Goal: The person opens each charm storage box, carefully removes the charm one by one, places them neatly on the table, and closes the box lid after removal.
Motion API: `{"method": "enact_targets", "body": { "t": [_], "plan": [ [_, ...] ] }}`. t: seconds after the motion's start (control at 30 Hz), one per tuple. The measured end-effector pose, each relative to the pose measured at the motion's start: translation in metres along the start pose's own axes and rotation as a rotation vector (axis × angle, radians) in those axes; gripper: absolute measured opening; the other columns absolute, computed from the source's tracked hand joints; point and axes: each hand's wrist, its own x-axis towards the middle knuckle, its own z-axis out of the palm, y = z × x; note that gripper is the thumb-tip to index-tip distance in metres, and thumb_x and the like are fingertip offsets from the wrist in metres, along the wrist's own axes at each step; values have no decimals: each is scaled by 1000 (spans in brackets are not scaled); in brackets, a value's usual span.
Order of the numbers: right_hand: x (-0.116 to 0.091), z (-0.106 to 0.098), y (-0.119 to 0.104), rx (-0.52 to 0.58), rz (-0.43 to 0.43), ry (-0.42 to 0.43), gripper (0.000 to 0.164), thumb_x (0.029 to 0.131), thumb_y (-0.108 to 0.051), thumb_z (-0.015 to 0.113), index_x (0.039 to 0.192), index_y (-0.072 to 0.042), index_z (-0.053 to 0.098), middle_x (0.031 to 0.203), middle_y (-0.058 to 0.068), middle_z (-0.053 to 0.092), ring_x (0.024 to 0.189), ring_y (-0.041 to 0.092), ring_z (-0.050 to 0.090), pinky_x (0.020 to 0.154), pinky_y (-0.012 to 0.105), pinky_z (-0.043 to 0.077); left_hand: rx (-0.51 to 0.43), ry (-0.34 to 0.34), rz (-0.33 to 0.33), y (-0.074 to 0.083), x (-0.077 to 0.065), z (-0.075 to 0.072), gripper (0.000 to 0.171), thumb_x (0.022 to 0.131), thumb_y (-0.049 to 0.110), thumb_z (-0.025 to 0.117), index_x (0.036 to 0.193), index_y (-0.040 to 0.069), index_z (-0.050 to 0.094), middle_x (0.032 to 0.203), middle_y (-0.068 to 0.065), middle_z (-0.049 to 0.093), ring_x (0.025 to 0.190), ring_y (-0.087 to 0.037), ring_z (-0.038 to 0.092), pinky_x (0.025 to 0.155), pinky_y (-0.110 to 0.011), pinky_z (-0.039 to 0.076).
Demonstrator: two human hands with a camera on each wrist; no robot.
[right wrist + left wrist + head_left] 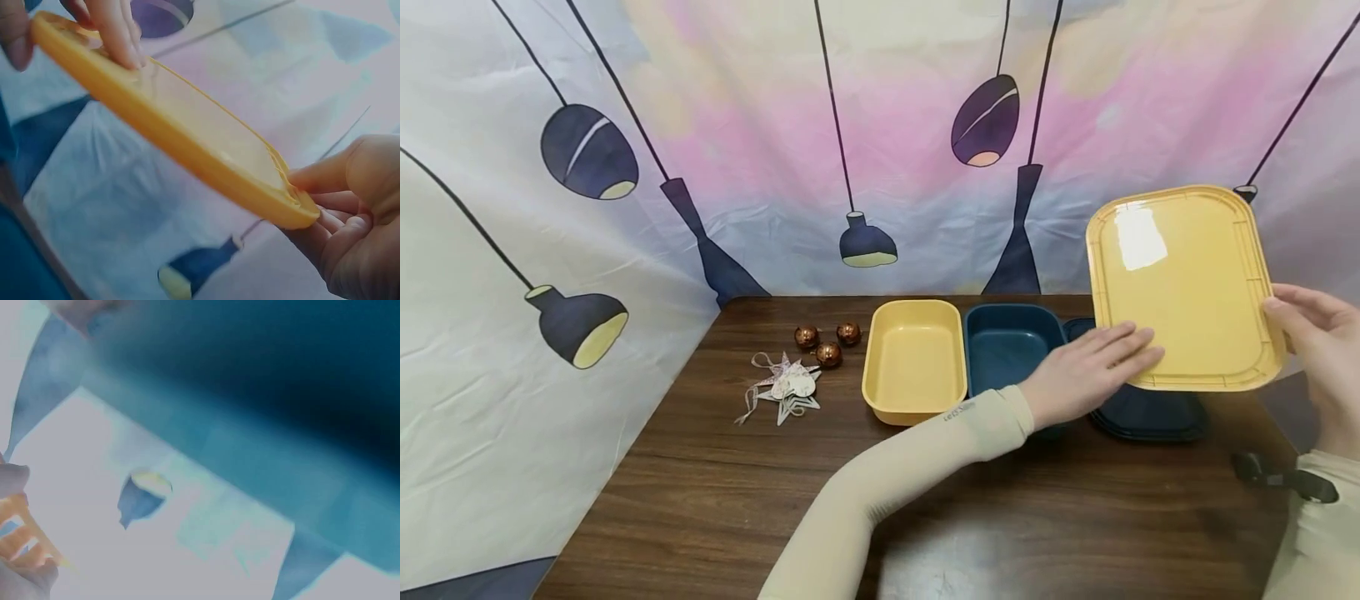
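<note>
A glossy yellow lid [1187, 287] is raised above the table, its broad face toward the head camera. My right hand [1317, 346] grips its right edge, thumb in front and fingers behind. My left hand [1093, 367] holds the lower left part, fingers laid over the face; the right wrist view shows that thumb at the far edge. Below stand a yellow box [916, 358] and a dark blue box [1011, 346], partly covered by the left arm. A dark blue lid [1150, 417] lies on the table, partly hidden by the yellow one.
Several star ornaments with ribbons [790, 387] lie left of the yellow box. Three shiny brown balls [828, 355] sit behind them. The wooden table [715, 500] meets a printed cloth backdrop [760, 167] at its far edge.
</note>
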Motion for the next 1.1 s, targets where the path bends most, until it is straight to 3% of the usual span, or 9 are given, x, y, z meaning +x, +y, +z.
{"method": "enact_targets", "body": {
  "t": [0.07,0.2,0.37,0.5,0.73,0.8,0.9,1.0,1.1],
  "plan": [
    [0,8,-4,103,-4,0,25,96,0,64,95,-21,76,79,-10,73,66,-1,69,57,10,51,34,62,10,-14,-8,-5,47,109,9,38,156,15,40,161,-6,35,151,-23,26,122,-34,6],
    [-2,26,-10,144,-19,-37,17,95,-4,69,105,-16,76,87,-8,75,72,2,71,60,12,53,99,174,-2,-46,-26,-16,46,109,3,38,151,14,48,156,-9,43,148,-25,33,123,-36,11],
    [-6,48,-18,271,-6,-125,29,92,-1,71,121,-4,73,97,3,76,78,11,74,64,20,57,108,365,-49,-86,-48,-33,38,108,4,45,142,11,60,146,-12,54,141,-26,44,120,-35,23],
    [-11,65,-23,291,33,-183,34,92,-3,72,126,-4,71,100,5,76,76,15,75,63,24,58,98,494,-70,-113,-64,-46,32,106,9,53,136,8,65,138,-13,62,136,-26,51,118,-32,28],
    [-26,100,-23,505,40,-449,37,104,-5,53,139,7,56,117,16,72,92,20,74,76,28,58,-82,637,-124,-134,-106,-74,34,98,15,69,130,5,68,128,-12,68,125,-24,61,110,-28,40],
    [-29,110,-20,467,-24,-504,37,107,-10,48,138,8,56,122,13,70,96,17,73,80,26,57,-148,667,-164,-136,-117,-80,35,95,12,72,129,5,69,122,-11,70,117,-23,65,104,-27,46],
    [-33,128,-16,296,-120,-525,38,108,-15,48,138,5,58,125,6,70,103,12,71,85,23,56,-222,705,-239,-139,-131,-85,38,90,7,76,127,5,69,111,-10,73,101,-22,71,91,-28,55],
    [-38,144,-13,43,-189,-500,37,106,-17,52,138,0,61,122,0,71,104,10,71,85,21,55,-269,727,-308,-142,-144,-89,39,89,5,77,127,4,69,103,-9,74,89,-21,72,79,-29,57],
    [-42,159,-12,-182,-193,-461,37,104,-23,58,136,-6,63,115,-3,74,101,10,70,82,20,56,-342,743,-375,-147,-154,-93,37,91,6,75,127,2,69,103,-11,74,88,-20,72,78,-26,57]
  ]
}}
